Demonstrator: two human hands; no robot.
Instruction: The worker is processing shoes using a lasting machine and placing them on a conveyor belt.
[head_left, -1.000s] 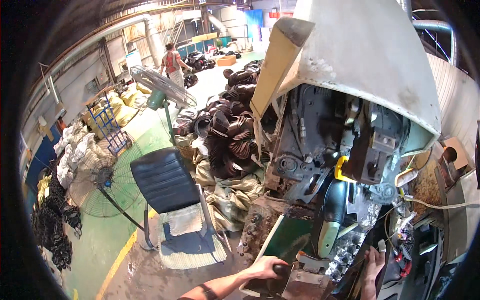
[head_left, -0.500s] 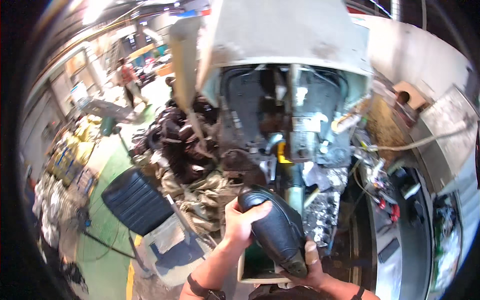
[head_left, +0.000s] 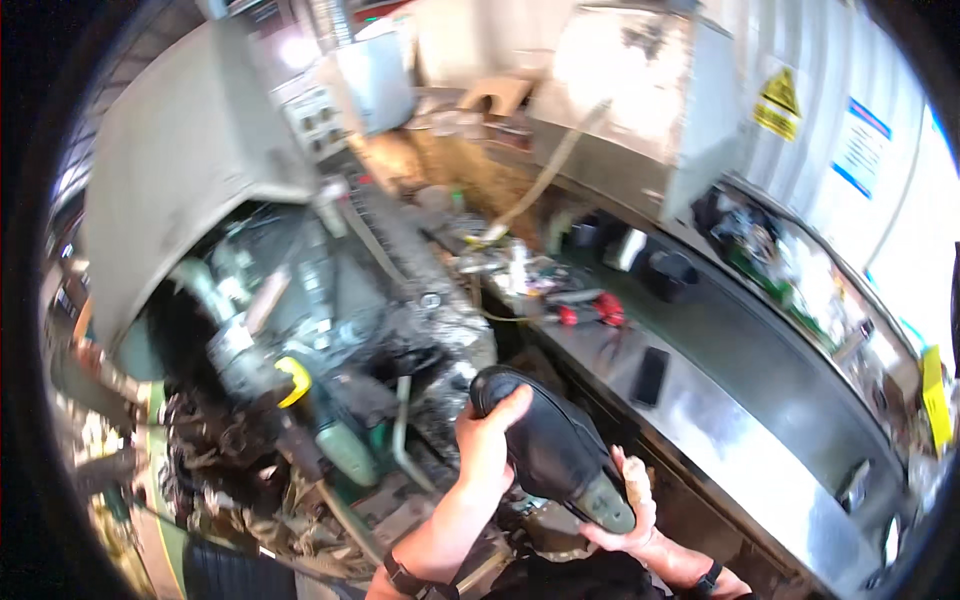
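Note:
A black leather shoe is held between both hands in front of my body, tilted with its lower end to the right. A dull green, rounded piece, which looks like a shoe last, shows at that end. My left hand wraps round the upper end, thumb across the top of the leather. My right hand cups the lower end, fingers along its side, one of them with a pale covering on the tip. The shoe's underside is hidden.
A large hooded machine with a yellow part stands at left. A metal bench runs along the right, bearing a black phone-like slab and a red-handled tool. A metal box stands behind it.
My view has swung right, from the machine toward the bench, so the machine now lies at left. Both hands keep hold of the shoe, and more of its green end shows.

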